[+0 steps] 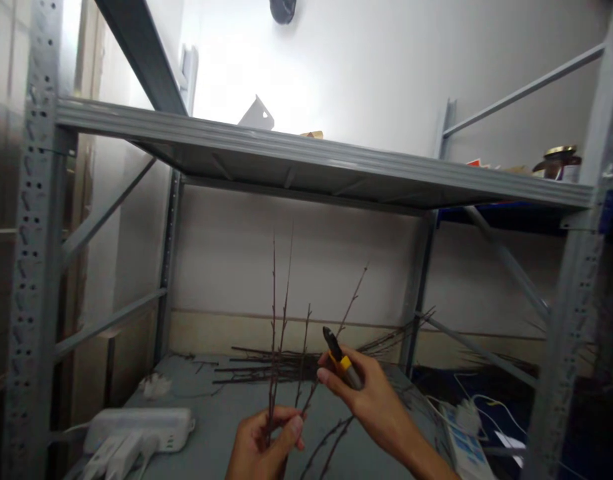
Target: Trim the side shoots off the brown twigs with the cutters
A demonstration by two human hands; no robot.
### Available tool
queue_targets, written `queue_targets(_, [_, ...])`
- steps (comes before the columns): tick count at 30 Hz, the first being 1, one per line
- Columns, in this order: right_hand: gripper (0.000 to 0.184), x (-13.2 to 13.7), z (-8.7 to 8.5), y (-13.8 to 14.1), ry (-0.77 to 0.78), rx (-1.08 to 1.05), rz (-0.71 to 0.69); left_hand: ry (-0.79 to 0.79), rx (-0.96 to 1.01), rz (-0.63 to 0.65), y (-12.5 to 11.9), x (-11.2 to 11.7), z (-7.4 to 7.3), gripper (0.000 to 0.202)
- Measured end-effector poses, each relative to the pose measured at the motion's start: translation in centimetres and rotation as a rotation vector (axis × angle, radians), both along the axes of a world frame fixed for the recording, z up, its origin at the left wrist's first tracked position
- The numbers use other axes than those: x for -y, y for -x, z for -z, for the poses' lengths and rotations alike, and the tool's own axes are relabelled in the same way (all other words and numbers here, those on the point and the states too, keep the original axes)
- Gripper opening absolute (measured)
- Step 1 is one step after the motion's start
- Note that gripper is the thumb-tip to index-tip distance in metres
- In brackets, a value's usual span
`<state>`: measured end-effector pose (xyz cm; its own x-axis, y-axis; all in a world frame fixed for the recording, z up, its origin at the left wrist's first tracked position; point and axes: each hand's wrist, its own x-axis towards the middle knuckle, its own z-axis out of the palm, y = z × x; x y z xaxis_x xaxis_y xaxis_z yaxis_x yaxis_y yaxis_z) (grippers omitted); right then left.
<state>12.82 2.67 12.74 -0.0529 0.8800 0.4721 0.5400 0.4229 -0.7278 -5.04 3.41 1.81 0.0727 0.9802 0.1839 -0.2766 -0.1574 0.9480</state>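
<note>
Two bare hands sit at bottom center: the left hand (264, 448) clenches thin twigs (273, 320), the right hand (374, 400) grips yellow-handled cutters (342, 361) (their blades hard to make out).

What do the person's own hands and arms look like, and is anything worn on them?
The left hand and the right hand are bare, with no gloves. The right forearm shows no sleeve in the part that is in view.

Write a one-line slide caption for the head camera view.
Left hand holds bare twigs while right hand grips yellow-handled cutters above a metal shelf.
</note>
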Motion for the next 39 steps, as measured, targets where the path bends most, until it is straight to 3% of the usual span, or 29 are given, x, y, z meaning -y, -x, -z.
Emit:
queue_targets(8, [0.024, -0.7, -0.8, 0.2, -0.025, 0.033, -0.071, 0.032, 0.066, 0.193, 0.3, 0.7, -1.7, 0.045])
queue_targets(15, [0.027, -0.4, 0.2, 0.9, 0.014, 0.061, -0.149, 0.046, 0.204, 0.219, 0.8, 0.1, -1.8, 0.037])
queue_targets(21, [0.022, -0.1, 0.6, 1.5, -0.065, 0.181, -0.141, 0.041, 0.297, 0.286, 0.9, -0.3, -1.7, 0.031])
queue_targets(29, [0.018, 0.0, 0.8, 1.4, -0.103, 0.171, -0.158, 0.116, 0.450, 0.327, 1.3, -0.9, -1.8, 0.024])
queue_targets(39, [0.016, -1.1, 0.2, 2.5, -0.071, 0.031, -0.125, 0.086, 0.348, 0.387, 0.9, -0.4, -2.4, 0.027])
